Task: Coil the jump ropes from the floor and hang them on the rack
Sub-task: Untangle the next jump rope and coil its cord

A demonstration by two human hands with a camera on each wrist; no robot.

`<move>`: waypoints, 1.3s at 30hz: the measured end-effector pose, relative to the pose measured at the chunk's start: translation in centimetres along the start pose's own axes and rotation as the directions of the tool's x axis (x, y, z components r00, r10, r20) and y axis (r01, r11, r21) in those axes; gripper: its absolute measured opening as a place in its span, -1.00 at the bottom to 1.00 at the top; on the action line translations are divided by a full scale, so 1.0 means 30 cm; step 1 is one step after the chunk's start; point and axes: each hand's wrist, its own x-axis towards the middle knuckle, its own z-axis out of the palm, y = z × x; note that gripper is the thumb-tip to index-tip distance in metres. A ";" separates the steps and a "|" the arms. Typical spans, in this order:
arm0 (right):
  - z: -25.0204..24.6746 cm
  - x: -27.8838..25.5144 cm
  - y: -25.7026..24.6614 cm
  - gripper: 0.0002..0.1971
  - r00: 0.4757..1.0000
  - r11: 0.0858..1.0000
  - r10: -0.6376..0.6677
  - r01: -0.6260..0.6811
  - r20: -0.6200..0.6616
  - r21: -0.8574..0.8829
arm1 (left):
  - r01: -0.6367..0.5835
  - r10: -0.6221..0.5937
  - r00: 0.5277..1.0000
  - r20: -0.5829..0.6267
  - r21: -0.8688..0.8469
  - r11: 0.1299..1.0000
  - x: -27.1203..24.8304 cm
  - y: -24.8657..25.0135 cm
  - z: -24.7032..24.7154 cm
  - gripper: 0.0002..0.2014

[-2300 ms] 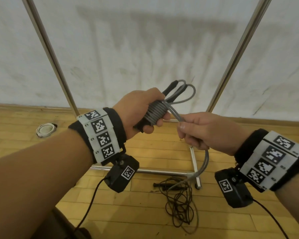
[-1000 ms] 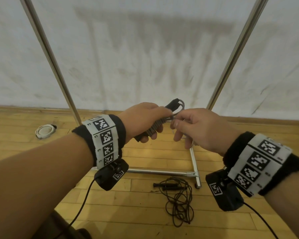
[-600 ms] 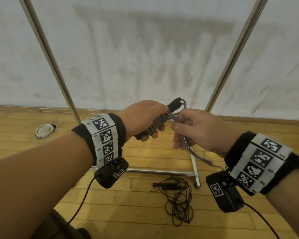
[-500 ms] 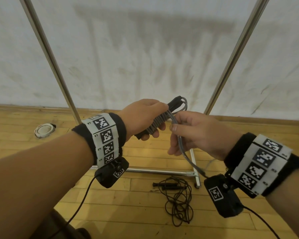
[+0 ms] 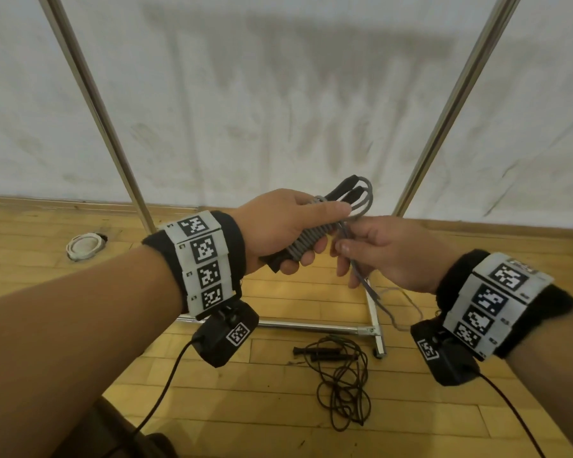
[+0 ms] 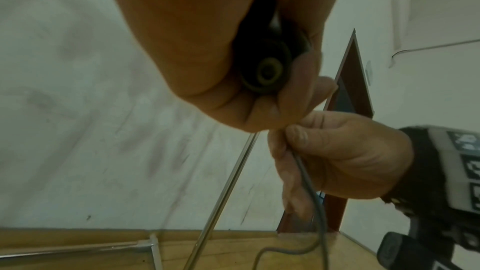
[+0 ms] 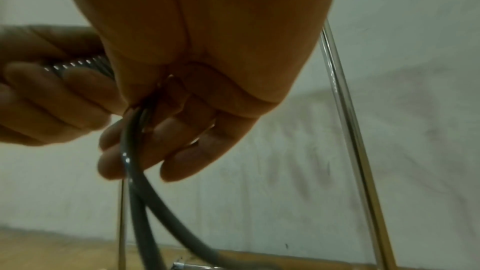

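1. Jump ropes, head view: the grey jump rope [image 5: 306, 241] is wound in tight turns round its two black handles [image 5: 339, 193], and the left hand [image 5: 285, 226] has its fingers curled round that bundle, in the air in front of the rack [image 5: 450, 104]. The bundle's long axis runs from lower left, near the palm, up and to the right, handle tips pointing away toward the wall. The right hand [image 5: 387, 256] pinches the loose tail of cord [image 5: 361, 279] just beside the bundle; the tail hangs down toward the floor [image 5: 278, 404]. I judge the coiling of this rope nearly done, with the tail left to wrap and the hanging not yet done. A black jump rope [image 5: 341, 385] lies uncoiled on the floor by the rack's foot, untouched.

2. Left wrist view: the left hand [image 6: 207, 48] wraps closely round the round butt end of a handle [image 6: 265, 71], which points at the camera. The right hand [image 6: 337, 155] sits just below, thumb and fingers closed on the cord [image 6: 309, 192].

3. Right wrist view: the right hand [image 7: 202, 69] has its fingers curled, the cord [image 7: 135, 171] coming out between them and dropping down. The left hand [image 7: 52, 100] holds the wound turns beside it.
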 end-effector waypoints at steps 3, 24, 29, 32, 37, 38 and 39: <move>-0.010 0.006 0.034 -0.84 1.000 0.991 -0.009 0.010 0.012 -0.135 | 0.002 -0.009 0.994 0.108 0.074 0.997 -0.011 0.011 -0.009 -0.71; 0.015 -0.039 -0.099 -0.67 0.985 0.808 -0.128 0.035 -0.118 -0.588 | 0.259 -0.147 0.956 -0.254 0.491 0.832 0.067 -0.063 0.023 -0.95; 0.025 -0.025 -0.069 -0.72 0.983 0.863 -0.059 -0.038 -0.176 -0.504 | 0.156 -0.119 0.968 -0.220 0.159 0.975 0.060 -0.041 -0.014 -0.79; 0.020 -0.018 -0.052 -0.78 0.981 0.916 0.011 -0.088 -0.196 -0.391 | 0.110 -0.107 0.984 -0.143 0.018 0.994 0.041 -0.025 -0.006 -0.55; 0.023 -0.006 -0.028 -0.81 0.972 0.927 0.121 -0.184 -0.204 -0.326 | 0.044 -0.040 0.992 -0.121 0.033 0.998 0.031 -0.015 0.008 -0.56; 0.025 -0.006 -0.023 -0.81 0.971 0.933 0.142 -0.195 -0.190 -0.302 | 0.027 -0.023 0.993 -0.120 0.034 0.999 0.032 -0.014 0.004 -0.59; 0.027 -0.008 -0.020 -0.81 0.972 0.943 0.156 -0.199 -0.175 -0.266 | 0.013 -0.009 0.993 -0.120 0.037 0.999 0.034 -0.013 -0.002 -0.61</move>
